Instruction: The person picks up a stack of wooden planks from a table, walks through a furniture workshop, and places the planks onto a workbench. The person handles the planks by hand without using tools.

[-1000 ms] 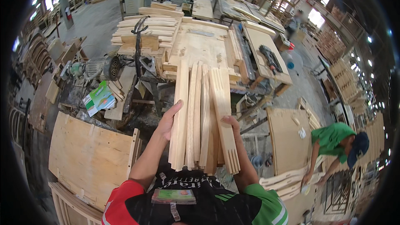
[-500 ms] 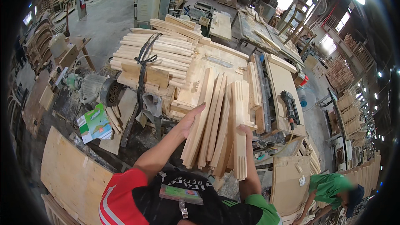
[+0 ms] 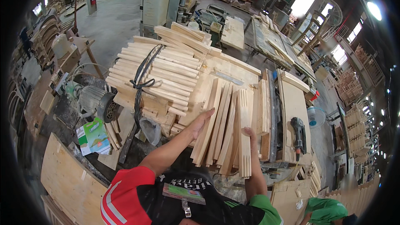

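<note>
A loose row of several pale wooden slats [image 3: 225, 121] stands fanned out between my two hands, above the near edge of the workbench [image 3: 202, 77]. My left hand [image 3: 202, 121] presses on the left side of the row, its fingers along the outermost slat. On the other side, my right hand [image 3: 249, 133] holds the rightmost slat, which has grooves cut into its end. The right fingers are partly hidden behind the wood. Left of the slats lies a stack of round-edged wooden sticks [image 3: 162, 73], with a black strap [image 3: 141, 73] tied around it.
A motor [image 3: 98, 100] and a green printed packet [image 3: 95, 135] are at the left. To the right, a black power tool [image 3: 298, 137] rests on a board. A person in a green shirt [image 3: 327, 211] bends at the lower right. Long tables [image 3: 279, 43] stand farther back.
The view has shifted, so the bench and background sit farther right and lower. My hands still hold the slats between them. The person in green is lower in the picture.
</note>
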{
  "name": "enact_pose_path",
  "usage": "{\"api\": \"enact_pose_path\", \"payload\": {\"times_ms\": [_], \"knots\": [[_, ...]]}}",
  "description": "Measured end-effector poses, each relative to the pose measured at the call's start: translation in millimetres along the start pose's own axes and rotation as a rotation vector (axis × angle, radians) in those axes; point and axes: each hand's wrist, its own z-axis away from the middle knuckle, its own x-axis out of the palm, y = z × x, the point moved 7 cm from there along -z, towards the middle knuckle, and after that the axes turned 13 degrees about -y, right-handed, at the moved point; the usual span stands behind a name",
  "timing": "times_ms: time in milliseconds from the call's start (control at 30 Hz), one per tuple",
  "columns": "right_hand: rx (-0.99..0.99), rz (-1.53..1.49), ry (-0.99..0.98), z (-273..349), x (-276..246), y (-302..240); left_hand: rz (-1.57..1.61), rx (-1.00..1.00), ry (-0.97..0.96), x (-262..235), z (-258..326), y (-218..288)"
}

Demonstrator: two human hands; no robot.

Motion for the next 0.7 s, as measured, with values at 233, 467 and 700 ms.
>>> {"api": "enact_pose_path", "payload": {"times_ms": [233, 467, 700], "knots": [[0.081, 0.150, 0.001, -87, -67, -25, -0.017, -0.013, 0.134, -45, -53, 12], [0.186, -0.013, -0.019, -131, -130, -24, -0.401, -0.169, 0.461, -94, -76, 13], [0.158, 0.701, 0.107, -138, -125, -52, -1.133, -0.280, 0.688, -97, -71, 23]]}}
